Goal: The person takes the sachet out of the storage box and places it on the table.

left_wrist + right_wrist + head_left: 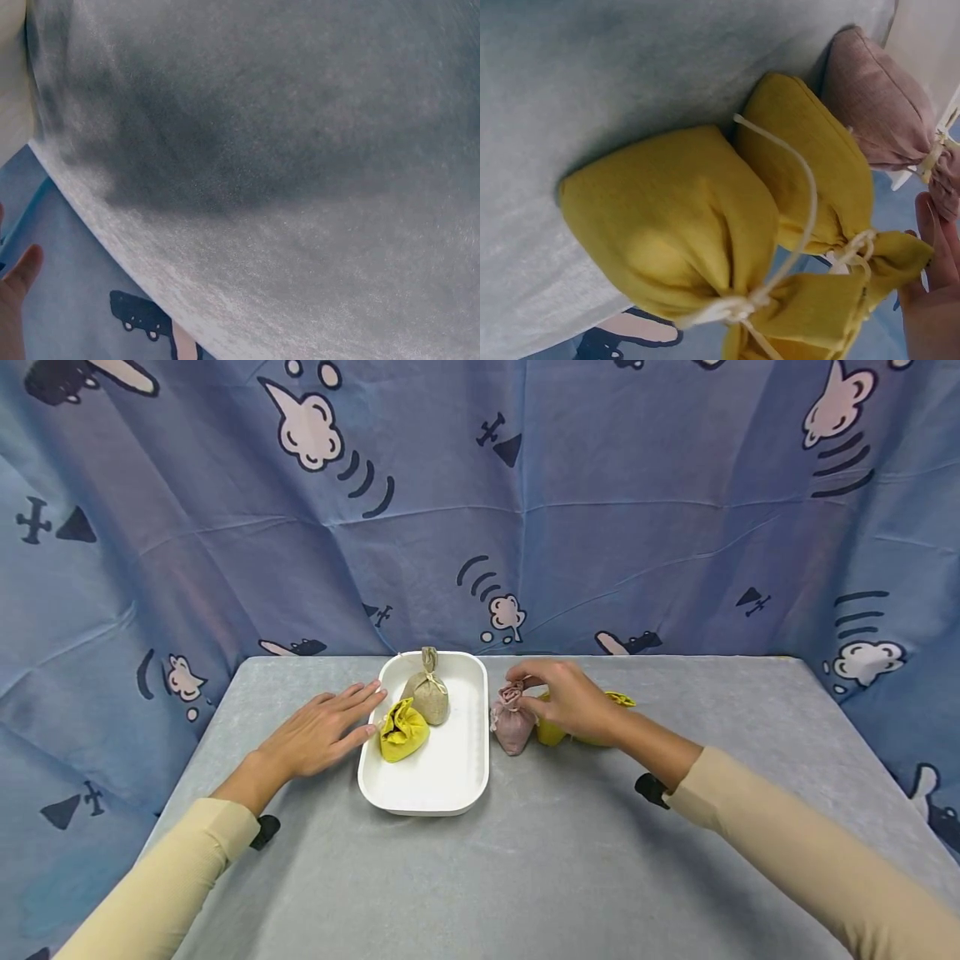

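My right hand (573, 697) pinches the gathered top of a dusty-pink cloth drawstring pouch (514, 731), which stands just right of a white tray (457, 785). Fingers straight, my left hand (315, 735) rests its fingertips at the tray's left rim. Inside the tray sit a yellow pouch (403, 732) and a beige pouch (430, 702) tied with a ribbon. Partly behind my right hand are two more yellow pouches; the right wrist view shows the nearer yellow pouch (675, 217) and the farther yellow pouch (810, 165), both with pale cords.
A grey cloth-like surface covers the table (480, 885). Behind its far edge hangs a blue patterned curtain (450, 527). The left wrist view shows mostly the shadowed tabletop (262, 150).
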The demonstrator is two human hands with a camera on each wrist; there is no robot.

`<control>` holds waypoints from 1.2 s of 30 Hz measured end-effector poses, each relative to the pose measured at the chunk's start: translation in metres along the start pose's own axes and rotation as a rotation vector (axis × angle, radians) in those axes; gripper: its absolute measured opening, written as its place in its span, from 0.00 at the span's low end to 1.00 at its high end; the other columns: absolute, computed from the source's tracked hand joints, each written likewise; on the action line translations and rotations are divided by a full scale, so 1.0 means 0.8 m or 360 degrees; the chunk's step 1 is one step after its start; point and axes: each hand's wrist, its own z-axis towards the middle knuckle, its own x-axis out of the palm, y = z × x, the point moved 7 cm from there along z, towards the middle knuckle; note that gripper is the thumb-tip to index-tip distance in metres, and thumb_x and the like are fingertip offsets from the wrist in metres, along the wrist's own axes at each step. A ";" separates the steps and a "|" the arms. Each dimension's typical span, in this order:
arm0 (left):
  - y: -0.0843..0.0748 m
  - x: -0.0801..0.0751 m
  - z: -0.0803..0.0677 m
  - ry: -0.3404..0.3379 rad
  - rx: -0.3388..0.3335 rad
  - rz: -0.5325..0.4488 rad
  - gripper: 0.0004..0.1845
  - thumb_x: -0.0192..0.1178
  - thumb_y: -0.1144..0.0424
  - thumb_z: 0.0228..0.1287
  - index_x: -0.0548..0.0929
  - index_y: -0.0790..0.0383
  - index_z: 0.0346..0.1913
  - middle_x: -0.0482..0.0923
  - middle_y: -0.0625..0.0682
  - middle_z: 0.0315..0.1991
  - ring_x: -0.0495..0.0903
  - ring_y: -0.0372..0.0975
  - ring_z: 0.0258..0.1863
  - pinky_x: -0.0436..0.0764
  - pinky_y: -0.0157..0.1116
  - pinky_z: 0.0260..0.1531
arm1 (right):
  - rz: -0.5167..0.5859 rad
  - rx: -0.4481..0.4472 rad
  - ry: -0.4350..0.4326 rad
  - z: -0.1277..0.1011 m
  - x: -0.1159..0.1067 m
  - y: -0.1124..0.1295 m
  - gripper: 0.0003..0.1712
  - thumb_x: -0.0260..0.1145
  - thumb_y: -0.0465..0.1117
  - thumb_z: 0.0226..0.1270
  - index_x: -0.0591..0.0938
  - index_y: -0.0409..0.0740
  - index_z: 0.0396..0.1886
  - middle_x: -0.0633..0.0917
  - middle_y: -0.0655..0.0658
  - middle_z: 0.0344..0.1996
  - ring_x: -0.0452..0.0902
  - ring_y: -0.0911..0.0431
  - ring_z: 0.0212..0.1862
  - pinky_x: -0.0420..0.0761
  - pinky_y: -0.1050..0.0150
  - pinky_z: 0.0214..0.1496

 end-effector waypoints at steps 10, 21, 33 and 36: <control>-0.002 0.000 0.001 -0.0007 0.0011 0.0007 0.32 0.42 0.44 0.79 0.59 0.53 0.78 0.54 0.53 0.78 0.56 0.51 0.75 0.63 0.57 0.66 | 0.0002 -0.0015 0.0038 0.011 0.000 0.025 0.26 0.74 0.31 0.60 0.80 0.36 0.59 0.83 0.39 0.55 0.82 0.46 0.56 0.80 0.53 0.58; -0.001 0.000 0.002 -0.0004 0.0011 0.0009 0.32 0.42 0.44 0.79 0.59 0.54 0.78 0.53 0.53 0.78 0.56 0.51 0.76 0.63 0.57 0.66 | 0.0064 -0.0062 0.0107 0.037 0.026 0.056 0.28 0.74 0.33 0.60 0.78 0.36 0.61 0.82 0.40 0.57 0.83 0.50 0.55 0.80 0.55 0.58; 0.001 0.001 0.002 0.0030 -0.0004 -0.0001 0.32 0.41 0.43 0.79 0.58 0.53 0.79 0.51 0.52 0.79 0.55 0.50 0.76 0.63 0.57 0.66 | 0.0097 -0.0185 0.0186 0.058 0.062 0.092 0.32 0.75 0.32 0.59 0.77 0.36 0.63 0.81 0.41 0.60 0.82 0.50 0.56 0.78 0.61 0.60; 0.002 0.001 0.002 0.0032 -0.0007 -0.0008 0.32 0.40 0.43 0.79 0.58 0.52 0.79 0.51 0.51 0.79 0.55 0.49 0.76 0.63 0.57 0.66 | 0.0112 -0.0193 0.0203 0.062 0.068 0.095 0.32 0.75 0.32 0.59 0.76 0.35 0.64 0.81 0.40 0.60 0.82 0.50 0.56 0.79 0.61 0.59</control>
